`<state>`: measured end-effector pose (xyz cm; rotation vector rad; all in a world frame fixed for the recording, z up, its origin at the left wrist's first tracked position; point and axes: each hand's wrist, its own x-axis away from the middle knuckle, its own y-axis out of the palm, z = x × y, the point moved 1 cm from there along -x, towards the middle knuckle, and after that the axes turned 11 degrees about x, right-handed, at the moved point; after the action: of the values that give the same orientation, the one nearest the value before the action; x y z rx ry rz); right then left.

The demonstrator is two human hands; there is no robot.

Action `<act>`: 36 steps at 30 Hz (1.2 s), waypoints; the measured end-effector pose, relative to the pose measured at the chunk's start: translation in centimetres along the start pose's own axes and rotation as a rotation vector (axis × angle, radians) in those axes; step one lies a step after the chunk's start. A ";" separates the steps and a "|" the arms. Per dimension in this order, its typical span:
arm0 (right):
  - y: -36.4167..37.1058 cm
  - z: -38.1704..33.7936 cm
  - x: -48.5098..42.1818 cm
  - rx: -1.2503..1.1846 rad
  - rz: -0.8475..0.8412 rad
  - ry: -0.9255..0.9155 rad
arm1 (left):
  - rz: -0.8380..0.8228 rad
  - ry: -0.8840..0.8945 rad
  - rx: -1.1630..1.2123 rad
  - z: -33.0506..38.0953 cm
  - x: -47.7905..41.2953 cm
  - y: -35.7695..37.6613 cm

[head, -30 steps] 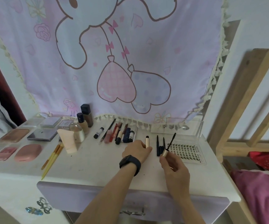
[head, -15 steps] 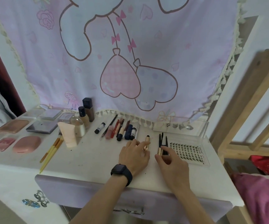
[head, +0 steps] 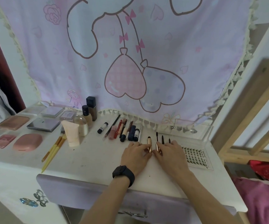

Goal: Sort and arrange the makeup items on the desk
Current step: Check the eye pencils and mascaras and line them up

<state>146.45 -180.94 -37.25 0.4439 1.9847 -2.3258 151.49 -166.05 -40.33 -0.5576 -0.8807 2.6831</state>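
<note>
On the white desk (head: pixel 90 159), both hands lay flat, fingers relaxed: left hand (head: pixel 136 153) touching a gold tube (head: pixel 149 143), right hand (head: pixel 171 155) covering the black wands' (head: pixel 162 139) handles.

The lash sheet (head: pixel 195 156) reads "KOYO" along its right edge; lettering on the small tubes (head: pixel 136 135) is illegible.

Glossy metallic wand handles (head: pixel 149 147), matt desk (head: pixel 90 156).

White desk (head: pixel 90 159), mascara wands (head: pixel 157 138) just beyond the right hand (head: pixel 171 155), pencil row (head: pixel 124 130) beyond the left hand (head: pixel 135 153), pink compacts (head: pixel 27 141) far to its left, lash sheet (head: pixel 195 156) beside the right hand.
</note>
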 end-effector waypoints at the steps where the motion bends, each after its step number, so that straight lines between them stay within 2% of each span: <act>1: 0.1 0.1 0.0 0.041 0.006 -0.012 | -0.003 0.006 0.003 0.0 0.0 0.0; 9: 0.8 0.9 0.5 -0.001 0.065 -0.053 | -0.029 -0.010 0.015 -0.1 -0.1 -0.1; 20: 1.0 1.2 1.1 -0.078 0.257 -0.027 | -0.057 -0.026 0.010 0.1 -0.5 -0.1; 36: 1.3 1.3 1.8 -0.144 0.239 0.028 | -0.081 -0.004 -0.001 0.8 -0.5 0.0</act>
<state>144.80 -182.16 -38.77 0.6652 1.9699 -2.0320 151.60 -166.70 -39.61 -0.5059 -0.8868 2.6123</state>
